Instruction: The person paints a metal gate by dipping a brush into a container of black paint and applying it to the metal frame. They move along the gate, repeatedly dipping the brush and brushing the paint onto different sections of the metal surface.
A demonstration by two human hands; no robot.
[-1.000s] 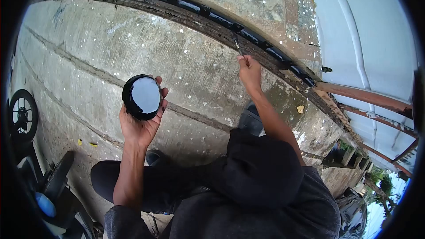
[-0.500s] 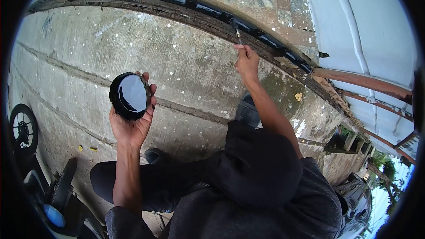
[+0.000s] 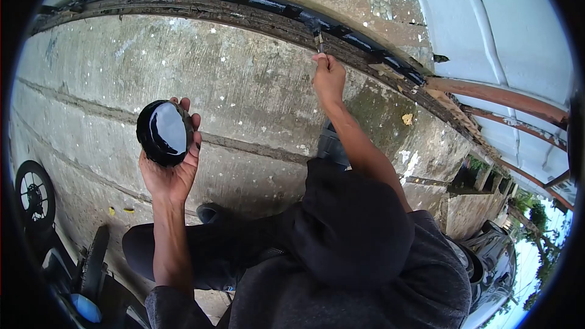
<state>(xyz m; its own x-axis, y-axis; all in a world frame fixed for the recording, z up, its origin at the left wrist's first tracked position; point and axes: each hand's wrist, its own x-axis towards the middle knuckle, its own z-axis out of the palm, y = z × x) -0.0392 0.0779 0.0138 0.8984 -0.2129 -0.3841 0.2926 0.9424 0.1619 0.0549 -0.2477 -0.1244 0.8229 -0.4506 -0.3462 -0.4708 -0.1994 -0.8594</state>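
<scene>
A round black tub point(image 3: 147, 140) of glossy dark paint point(image 3: 168, 129) sits in my left hand point(image 3: 169, 178). The fingers wrap round its side, and the tub tilts a little. My right hand point(image 3: 329, 83) grips a paintbrush point(image 3: 319, 39) by its handle, the fingers closed on it. The dark bristle end meets a long black metal bar point(image 3: 265, 3) with several pale, shiny openings or patches along it. That bar lies in a narrow dirt-filled gap point(image 3: 244, 22) between concrete slabs.
Paint-spotted concrete point(image 3: 244, 85) spreads under both hands. A spoked wheel point(image 3: 35, 194) and dark motorcycle parts point(image 3: 91, 268) stand at left. At right are a pale blue panel point(image 3: 481, 18) and a reddish-brown beam point(image 3: 499, 97). A dark shoe point(image 3: 333, 146) rests below my right forearm.
The brush has shifted slightly left along the bar with my right hand. My left hand and the tub sit slightly further left in view; the whole view has shifted a little too.
</scene>
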